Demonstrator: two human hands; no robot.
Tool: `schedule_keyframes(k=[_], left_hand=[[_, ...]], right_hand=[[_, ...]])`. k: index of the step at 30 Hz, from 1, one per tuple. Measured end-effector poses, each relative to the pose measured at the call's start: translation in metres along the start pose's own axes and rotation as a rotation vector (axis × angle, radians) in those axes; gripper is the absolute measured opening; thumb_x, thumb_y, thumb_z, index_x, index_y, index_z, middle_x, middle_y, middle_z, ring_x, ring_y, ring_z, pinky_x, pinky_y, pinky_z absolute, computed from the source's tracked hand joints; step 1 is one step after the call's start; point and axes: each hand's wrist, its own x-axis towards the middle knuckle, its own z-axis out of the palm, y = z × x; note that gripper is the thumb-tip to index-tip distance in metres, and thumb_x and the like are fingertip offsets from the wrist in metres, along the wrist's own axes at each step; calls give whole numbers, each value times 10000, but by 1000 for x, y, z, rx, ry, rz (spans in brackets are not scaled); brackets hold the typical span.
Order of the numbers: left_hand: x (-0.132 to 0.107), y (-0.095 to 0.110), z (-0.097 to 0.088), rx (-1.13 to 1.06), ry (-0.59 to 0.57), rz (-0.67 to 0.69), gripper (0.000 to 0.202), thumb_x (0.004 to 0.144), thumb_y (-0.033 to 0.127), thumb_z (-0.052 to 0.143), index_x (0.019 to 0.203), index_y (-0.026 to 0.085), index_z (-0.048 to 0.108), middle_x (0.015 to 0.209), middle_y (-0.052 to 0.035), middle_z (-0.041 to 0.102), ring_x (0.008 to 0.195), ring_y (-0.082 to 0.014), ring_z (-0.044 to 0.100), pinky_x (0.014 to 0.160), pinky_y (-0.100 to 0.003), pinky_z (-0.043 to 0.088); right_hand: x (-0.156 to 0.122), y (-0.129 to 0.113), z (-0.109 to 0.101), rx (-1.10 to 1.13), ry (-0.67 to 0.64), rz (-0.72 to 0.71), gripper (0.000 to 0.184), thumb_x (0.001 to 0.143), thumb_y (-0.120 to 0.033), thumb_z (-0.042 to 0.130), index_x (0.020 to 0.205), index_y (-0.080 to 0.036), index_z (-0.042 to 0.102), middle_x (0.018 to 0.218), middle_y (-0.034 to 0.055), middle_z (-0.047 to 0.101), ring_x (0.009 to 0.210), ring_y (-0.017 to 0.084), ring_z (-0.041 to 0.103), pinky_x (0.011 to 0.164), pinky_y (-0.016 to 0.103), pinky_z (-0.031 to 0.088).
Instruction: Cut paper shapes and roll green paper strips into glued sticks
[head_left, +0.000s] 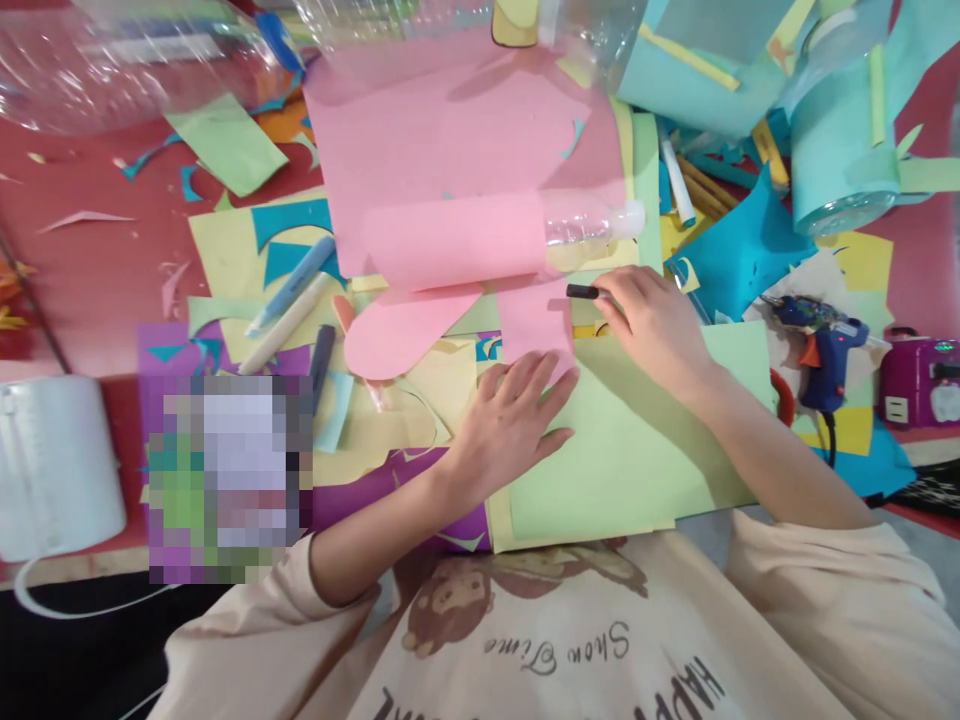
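Observation:
My left hand (517, 415) lies flat with fingers spread, its fingertips on a small pink paper piece (534, 320). My right hand (649, 325) pinches a pen (581, 291) whose black end points left, just above that piece's right edge. Right behind them a clear plastic bottle (577, 225) with a white cap lies on its side, its body wrapped in pink paper (457, 240). Left of the small piece is a rounded pink paper cutout (397, 340). A pale green sheet (622, 430) lies under my right wrist.
A blue glue gun (829, 350) rests at the right near a purple box (922, 380). Markers (292, 285) and paper scraps (225, 145) are scattered at the left. A blue-wrapped bottle (844, 150) stands back right; clear bottles (135, 60) lie at the back left.

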Motion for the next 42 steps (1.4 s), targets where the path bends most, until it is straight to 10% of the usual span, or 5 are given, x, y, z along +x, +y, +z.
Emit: schedule_keyframes(k=[27, 42], left_hand=[[0, -1, -1, -6, 15, -13, 471, 896, 434, 490, 1297, 187, 503, 1332, -126, 539, 1212, -295, 482, 907, -419, 398], [0, -1, -3, -36, 7, -17, 473, 901, 408, 485, 1310, 170, 497, 1304, -156, 540, 1184, -306, 492, 905, -441, 415]], right_hand=[[1, -12, -16, -181, -319, 108, 332, 990, -348, 284, 1133, -182, 534, 873, 66, 704, 616, 167, 600, 486, 277, 195], [31, -5, -20, 114, -64, 60, 495, 951, -479, 350, 1344, -185, 412, 726, 53, 660, 685, 208, 639, 607, 300, 430]])
